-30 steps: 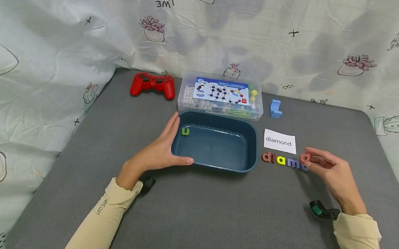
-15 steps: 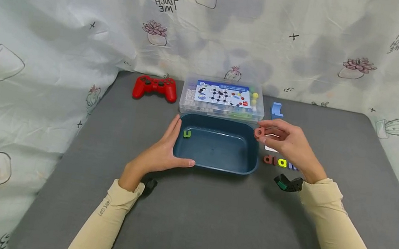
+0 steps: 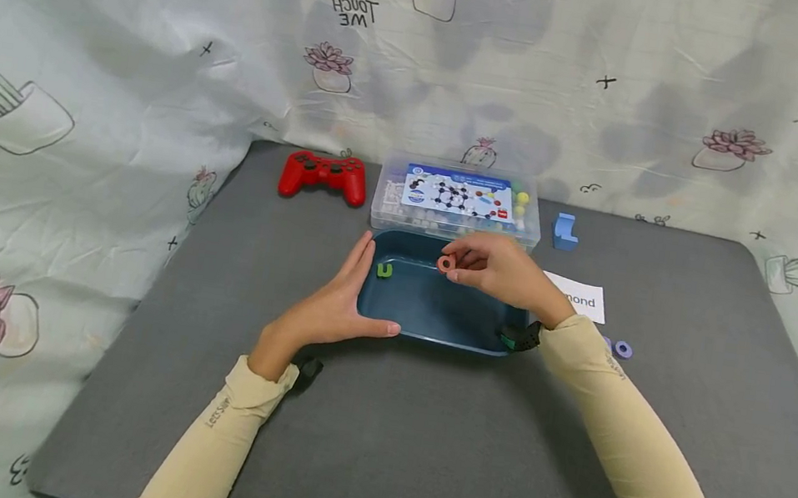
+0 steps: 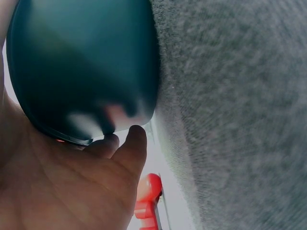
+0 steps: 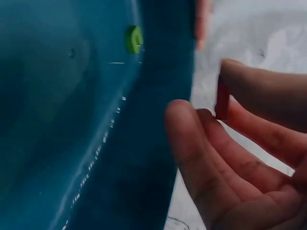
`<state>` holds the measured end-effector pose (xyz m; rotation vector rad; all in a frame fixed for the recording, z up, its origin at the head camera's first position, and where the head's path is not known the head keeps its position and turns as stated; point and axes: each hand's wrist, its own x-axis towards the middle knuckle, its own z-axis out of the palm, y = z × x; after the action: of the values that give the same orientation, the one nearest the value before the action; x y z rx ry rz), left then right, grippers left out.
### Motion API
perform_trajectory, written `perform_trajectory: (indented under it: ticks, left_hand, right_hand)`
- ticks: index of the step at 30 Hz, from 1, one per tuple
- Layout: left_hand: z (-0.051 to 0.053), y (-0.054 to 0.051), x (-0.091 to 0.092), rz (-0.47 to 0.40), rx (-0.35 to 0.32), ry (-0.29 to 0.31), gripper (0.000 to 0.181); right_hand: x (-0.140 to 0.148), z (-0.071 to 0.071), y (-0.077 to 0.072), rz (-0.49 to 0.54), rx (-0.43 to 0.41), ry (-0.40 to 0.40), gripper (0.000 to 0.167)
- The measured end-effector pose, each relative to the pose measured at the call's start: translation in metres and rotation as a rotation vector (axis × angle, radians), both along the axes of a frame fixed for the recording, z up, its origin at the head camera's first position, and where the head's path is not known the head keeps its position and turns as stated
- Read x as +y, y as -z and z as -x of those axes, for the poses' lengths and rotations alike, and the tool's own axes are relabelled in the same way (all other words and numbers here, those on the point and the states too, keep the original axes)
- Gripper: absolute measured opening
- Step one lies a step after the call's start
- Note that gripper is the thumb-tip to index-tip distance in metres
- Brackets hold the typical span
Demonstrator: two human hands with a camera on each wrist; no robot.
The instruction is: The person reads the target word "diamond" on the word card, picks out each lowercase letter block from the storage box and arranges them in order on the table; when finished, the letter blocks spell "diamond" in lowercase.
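Note:
My right hand (image 3: 498,269) is over the blue tray (image 3: 447,344) in the head view, pinching a reddish toy letter (image 3: 446,264) between thumb and fingertips. A round hole shows in it; which letter it is I cannot tell. In the right wrist view the letter (image 5: 222,99) appears edge-on. My left hand (image 3: 334,308) rests against the tray's left end, fingers straight along the outer wall and thumb on the near rim. A green letter (image 3: 384,270) lies inside the tray at its left. In the left wrist view the left palm (image 4: 62,182) meets the tray's outside (image 4: 86,57).
Behind the tray stands a clear box (image 3: 459,198) of small parts, beside a red game controller (image 3: 323,177). A light blue holder (image 3: 564,232) is further right. The word card (image 3: 585,300) and a purple letter o (image 3: 623,349) are partly near or behind the right forearm.
Holding the reddish letter, my right hand has travelled left from the row of letters to above the tray. The left hand has stayed at the tray's left end.

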<state>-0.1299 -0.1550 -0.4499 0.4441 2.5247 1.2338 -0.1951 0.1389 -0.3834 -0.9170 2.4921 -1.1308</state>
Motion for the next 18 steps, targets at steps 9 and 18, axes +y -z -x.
perform_trajectory:
  ticks: [9,18]
  left_hand:
    - [-0.002,0.001,0.0,-0.011,-0.005,0.004,0.131]
    - [-0.001,0.001,-0.001,-0.034,-0.011,0.011,0.13]
  right_hand:
    - [-0.024,0.007,0.008,-0.209,-0.016,-0.164,0.025]
    - [-0.029,0.013,0.018,-0.256,-0.024,-0.188,0.035]
